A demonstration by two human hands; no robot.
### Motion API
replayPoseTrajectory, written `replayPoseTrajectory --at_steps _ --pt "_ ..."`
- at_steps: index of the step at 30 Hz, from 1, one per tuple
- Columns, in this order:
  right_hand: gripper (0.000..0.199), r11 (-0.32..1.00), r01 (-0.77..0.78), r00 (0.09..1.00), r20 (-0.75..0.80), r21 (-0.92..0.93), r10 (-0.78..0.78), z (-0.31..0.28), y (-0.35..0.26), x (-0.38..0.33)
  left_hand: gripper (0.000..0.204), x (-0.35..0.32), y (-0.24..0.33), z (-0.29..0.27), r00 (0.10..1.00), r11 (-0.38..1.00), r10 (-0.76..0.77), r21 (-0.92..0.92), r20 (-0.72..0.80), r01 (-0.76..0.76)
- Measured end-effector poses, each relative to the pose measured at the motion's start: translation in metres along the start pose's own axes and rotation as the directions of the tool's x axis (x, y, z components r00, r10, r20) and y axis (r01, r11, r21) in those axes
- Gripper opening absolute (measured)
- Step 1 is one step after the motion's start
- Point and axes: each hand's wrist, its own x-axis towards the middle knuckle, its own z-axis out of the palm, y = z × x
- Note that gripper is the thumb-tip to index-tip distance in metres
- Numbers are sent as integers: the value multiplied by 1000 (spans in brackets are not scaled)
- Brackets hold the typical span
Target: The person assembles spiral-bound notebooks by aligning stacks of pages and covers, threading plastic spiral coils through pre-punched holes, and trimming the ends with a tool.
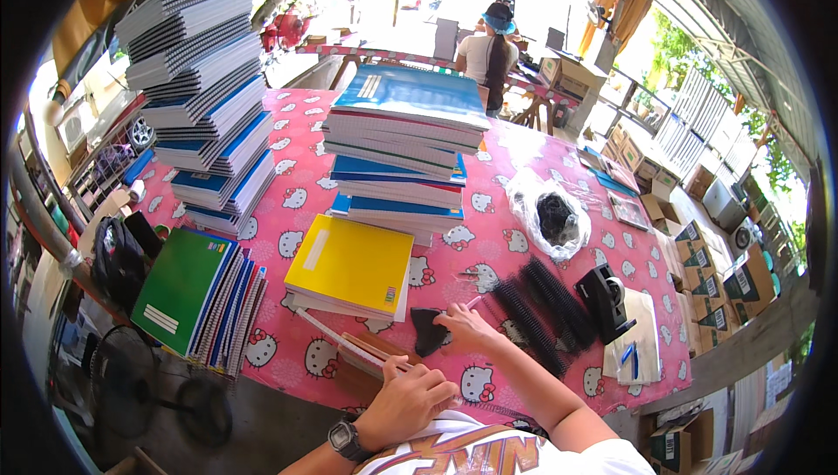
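My left hand [410, 398], with a watch on its wrist, is closed over a notebook [362, 354] held on edge against my body at the table's front. White page edges and a brown board show; part of it is hidden under the hand. My right hand [469, 328] reaches across and has its fingertips on a small black flat piece [427, 332], whose kind I cannot make out. A thin pink stick [474, 302] shows beside those fingers. Just beyond lies a yellow notebook [353, 265] on top of others. Loose black binding coils [541, 313] lie to the right.
Tall notebook stacks stand at the far left [205, 99] and middle [401, 143]. Green-covered notebooks [183, 292] lie at the left edge. At right are a black hole punch [604, 302], blue pens [630, 360] and a plastic bag [548, 216]. Another person [494, 51] sits farther back.
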Motion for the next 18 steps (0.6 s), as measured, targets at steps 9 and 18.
replayPoseTrajectory --at_steps 9,18 --pt "74 987 145 965 -229 67 -126 25 -3 32 14 -4 0 1 1000 999 -6 -38 -24 5" --pt "68 997 4 959 -283 79 19 28 -17 9 14 -2 -6 -1 1000 1000 -5 -26 -10 4"
